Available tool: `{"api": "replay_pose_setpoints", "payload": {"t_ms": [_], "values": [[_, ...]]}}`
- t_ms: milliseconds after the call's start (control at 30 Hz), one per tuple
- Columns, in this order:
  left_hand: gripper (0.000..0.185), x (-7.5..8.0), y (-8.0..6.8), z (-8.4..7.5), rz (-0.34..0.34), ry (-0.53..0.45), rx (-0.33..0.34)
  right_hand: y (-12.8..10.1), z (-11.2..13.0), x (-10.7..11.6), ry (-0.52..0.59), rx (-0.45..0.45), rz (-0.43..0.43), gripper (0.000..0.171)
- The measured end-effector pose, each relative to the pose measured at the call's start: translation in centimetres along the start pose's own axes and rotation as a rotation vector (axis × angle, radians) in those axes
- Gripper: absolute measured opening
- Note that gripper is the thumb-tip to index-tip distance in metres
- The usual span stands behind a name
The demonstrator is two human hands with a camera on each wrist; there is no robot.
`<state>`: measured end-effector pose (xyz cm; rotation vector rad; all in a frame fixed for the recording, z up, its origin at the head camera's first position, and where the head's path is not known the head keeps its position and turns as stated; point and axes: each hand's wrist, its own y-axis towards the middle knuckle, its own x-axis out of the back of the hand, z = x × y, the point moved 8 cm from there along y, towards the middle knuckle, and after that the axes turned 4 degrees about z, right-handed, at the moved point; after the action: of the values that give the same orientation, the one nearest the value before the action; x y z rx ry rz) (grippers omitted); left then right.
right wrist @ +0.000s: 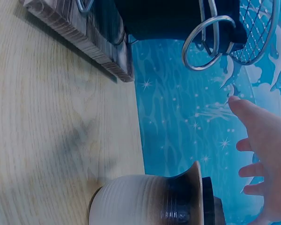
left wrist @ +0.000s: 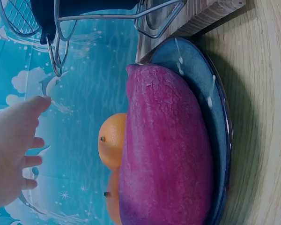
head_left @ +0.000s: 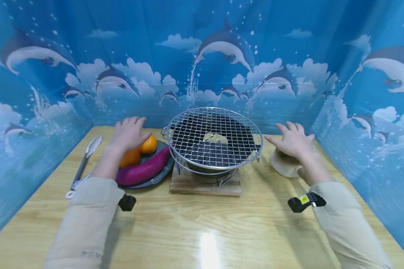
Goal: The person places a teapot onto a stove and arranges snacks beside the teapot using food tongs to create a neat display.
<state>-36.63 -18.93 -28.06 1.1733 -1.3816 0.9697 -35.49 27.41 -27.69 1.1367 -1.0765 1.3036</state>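
I see the left hand (head_left: 128, 133) spread empty above the oranges (head_left: 149, 145), the right hand (head_left: 292, 140) likewise over the lidded ceramic pot (right wrist: 143, 199). A careless low sweep could topple that pot.

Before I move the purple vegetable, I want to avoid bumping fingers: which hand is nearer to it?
Left. The left hand is raised near the purple vegetable, not touching it; the right hand is across the grill, near the ceramic pot.
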Motion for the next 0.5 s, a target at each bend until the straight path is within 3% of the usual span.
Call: {"api": "replay_pose_setpoints", "payload": {"t_ms": [233,500], "values": [[0.040,1.2,-0.3,-1.2,-0.088,0.014,-0.082,-0.6,1.2,0.9,-0.004,0.059,-0.055,0.076],[0.020,1.3,-1.0,-2.3,-0.065,0.007,-0.105,-1.7,1.7,1.3,-0.011,0.100,-0.077,0.069]]}}
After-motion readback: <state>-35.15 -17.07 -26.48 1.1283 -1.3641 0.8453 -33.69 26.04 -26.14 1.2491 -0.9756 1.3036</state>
